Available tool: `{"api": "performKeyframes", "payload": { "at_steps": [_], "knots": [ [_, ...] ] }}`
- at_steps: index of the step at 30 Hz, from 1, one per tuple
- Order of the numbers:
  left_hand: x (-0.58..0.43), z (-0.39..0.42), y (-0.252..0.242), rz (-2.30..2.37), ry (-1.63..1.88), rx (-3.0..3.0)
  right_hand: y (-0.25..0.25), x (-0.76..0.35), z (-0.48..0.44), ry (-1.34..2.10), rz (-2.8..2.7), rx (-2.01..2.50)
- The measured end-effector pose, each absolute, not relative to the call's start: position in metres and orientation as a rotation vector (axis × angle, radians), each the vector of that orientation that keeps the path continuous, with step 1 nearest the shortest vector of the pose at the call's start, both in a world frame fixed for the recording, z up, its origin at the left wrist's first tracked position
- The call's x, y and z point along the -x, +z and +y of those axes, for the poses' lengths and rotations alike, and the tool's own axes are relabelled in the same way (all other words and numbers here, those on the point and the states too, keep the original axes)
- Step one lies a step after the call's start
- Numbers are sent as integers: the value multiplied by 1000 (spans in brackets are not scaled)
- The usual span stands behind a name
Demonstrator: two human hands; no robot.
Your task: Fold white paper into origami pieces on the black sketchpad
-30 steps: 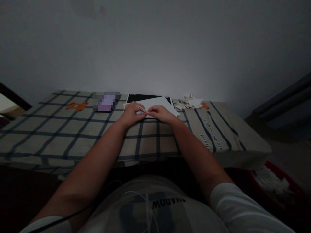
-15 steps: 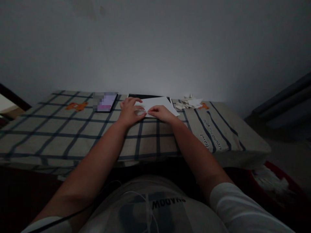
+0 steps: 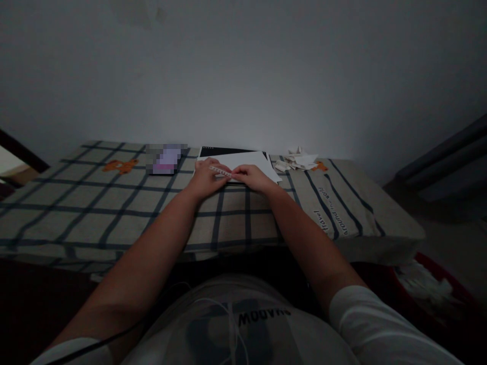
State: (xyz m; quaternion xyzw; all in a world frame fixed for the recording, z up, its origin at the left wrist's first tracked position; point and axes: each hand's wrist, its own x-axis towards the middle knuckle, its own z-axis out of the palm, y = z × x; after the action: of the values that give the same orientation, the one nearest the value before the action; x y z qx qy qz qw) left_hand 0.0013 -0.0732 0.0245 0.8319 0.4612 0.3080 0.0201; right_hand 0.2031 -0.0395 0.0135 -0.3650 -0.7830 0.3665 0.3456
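Note:
A narrow pale strip with reddish marks [image 3: 219,171] runs between my two hands; its exact kind is too small to tell. My left hand [image 3: 207,178] is closed on it, thumb below and fingers bent above. The fingertips of my right hand [image 3: 251,176] pinch together at its right end, touching or almost touching the left fingertips. Beneath both hands lies a white sheet of paper [image 3: 251,159], set askew on a black board with a pale edge [image 3: 220,150].
A phone with a lit, partly blurred screen [image 3: 167,159] lies to the left. Crumpled paper scraps [image 3: 300,159] are heaped at the right. The checked tablecloth [image 3: 160,218] meets the wall behind. A red bin holding white waste [image 3: 429,286] stands at the lower right.
My left fingers have drawn down and inward from their raised, spread pose, and more of the strip shows. The right hand has hardly moved.

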Motion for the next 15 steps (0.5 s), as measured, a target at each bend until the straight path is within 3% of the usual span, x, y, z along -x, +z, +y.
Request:
{"api": "performKeyframes", "payload": {
  "at_steps": [15],
  "knots": [
    [1, -69, 21, 1412, 987, -2567, 18, -208, -41, 952, -2055, 942]
  ]
}}
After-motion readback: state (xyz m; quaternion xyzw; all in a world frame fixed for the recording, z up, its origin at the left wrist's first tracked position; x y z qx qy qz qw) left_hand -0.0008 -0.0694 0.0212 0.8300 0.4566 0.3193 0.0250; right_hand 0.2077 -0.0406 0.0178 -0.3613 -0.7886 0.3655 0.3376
